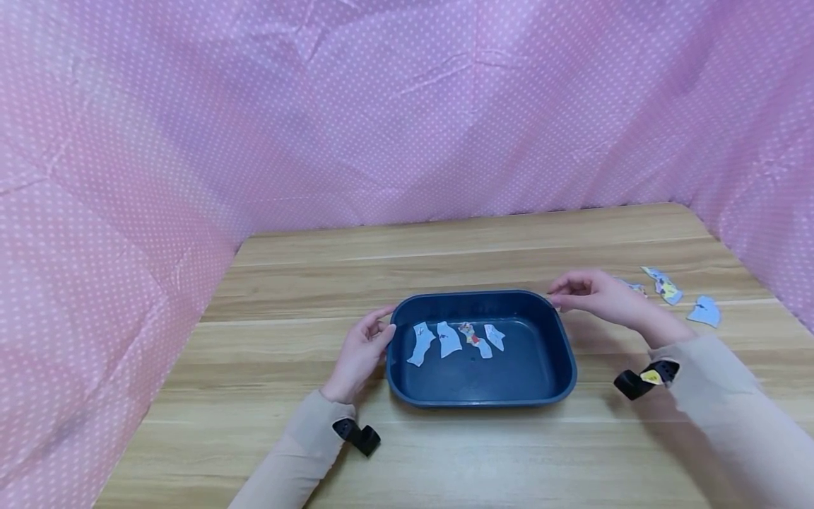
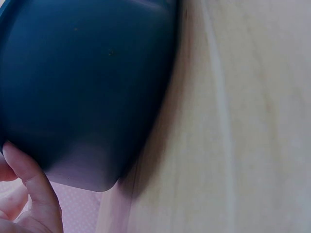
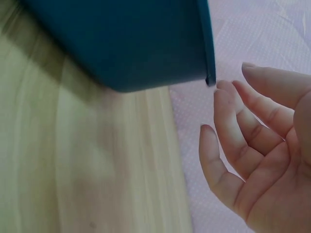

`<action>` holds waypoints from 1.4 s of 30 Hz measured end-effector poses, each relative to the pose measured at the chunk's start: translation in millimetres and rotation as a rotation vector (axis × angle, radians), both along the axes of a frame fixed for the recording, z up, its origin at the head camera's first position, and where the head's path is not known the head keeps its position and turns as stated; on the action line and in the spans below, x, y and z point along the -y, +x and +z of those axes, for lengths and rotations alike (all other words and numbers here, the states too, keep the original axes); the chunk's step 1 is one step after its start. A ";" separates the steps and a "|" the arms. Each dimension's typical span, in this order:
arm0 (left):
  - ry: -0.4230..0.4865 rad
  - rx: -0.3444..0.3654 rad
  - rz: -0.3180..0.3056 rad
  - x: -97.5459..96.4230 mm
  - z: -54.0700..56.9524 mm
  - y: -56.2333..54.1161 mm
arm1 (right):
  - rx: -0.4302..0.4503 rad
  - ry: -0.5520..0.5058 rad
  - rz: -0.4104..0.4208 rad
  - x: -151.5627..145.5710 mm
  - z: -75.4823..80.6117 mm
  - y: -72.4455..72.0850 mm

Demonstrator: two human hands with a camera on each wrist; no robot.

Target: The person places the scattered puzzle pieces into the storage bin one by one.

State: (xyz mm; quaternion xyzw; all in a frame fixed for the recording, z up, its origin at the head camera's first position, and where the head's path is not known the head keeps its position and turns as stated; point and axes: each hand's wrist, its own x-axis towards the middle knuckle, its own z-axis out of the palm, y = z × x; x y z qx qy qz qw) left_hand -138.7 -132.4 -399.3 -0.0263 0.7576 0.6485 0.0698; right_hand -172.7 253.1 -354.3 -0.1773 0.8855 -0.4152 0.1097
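Note:
A dark blue rectangular tray sits on the wooden table, with several irregular light-blue pieces of a printed picture spread in a row inside it. My left hand holds the tray's left end, thumb at the rim and the other fingers on the outer side. In the left wrist view a fingertip of the left hand meets the tray's edge. My right hand is at the far right corner, its fingers loosely bent. From the right wrist, the fingertips come right up to the rim, with thumb and fingers spread apart.
More picture pieces lie on the table to the right, among them a yellow-and-blue piece and a light-blue piece; another is partly behind the right hand. Pink dotted cloth hangs behind and beside the wooden table.

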 end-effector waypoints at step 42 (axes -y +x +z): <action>0.022 -0.006 0.001 -2.6 -7.6 5.3 | -0.133 0.391 -0.379 -176.0 -46.5 20.0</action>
